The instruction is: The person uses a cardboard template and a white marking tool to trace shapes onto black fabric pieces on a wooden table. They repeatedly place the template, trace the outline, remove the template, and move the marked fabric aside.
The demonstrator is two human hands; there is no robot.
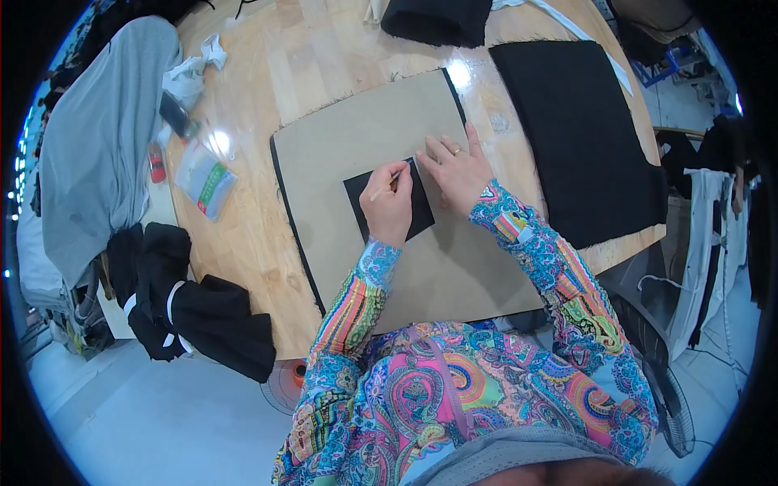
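Note:
My left hand pinches a thin, light-coloured stick like a pencil, held slanted over a small black square. That square lies tilted on a large beige panel, with the hand covering part of it. Black edging shows along the panel's left and right sides, and loose threads fringe its far edge. Just right of the square, my right hand rests on the panel with its fingers spread, a ring on one of them. I cannot make out any mark at the stick's tip.
A folded black fabric piece lies right of the panel, a black bundle beyond it. Leftward on the wooden table are a clear plastic packet and black cloth. Grey cloth drapes farther left; a fan stands lower right.

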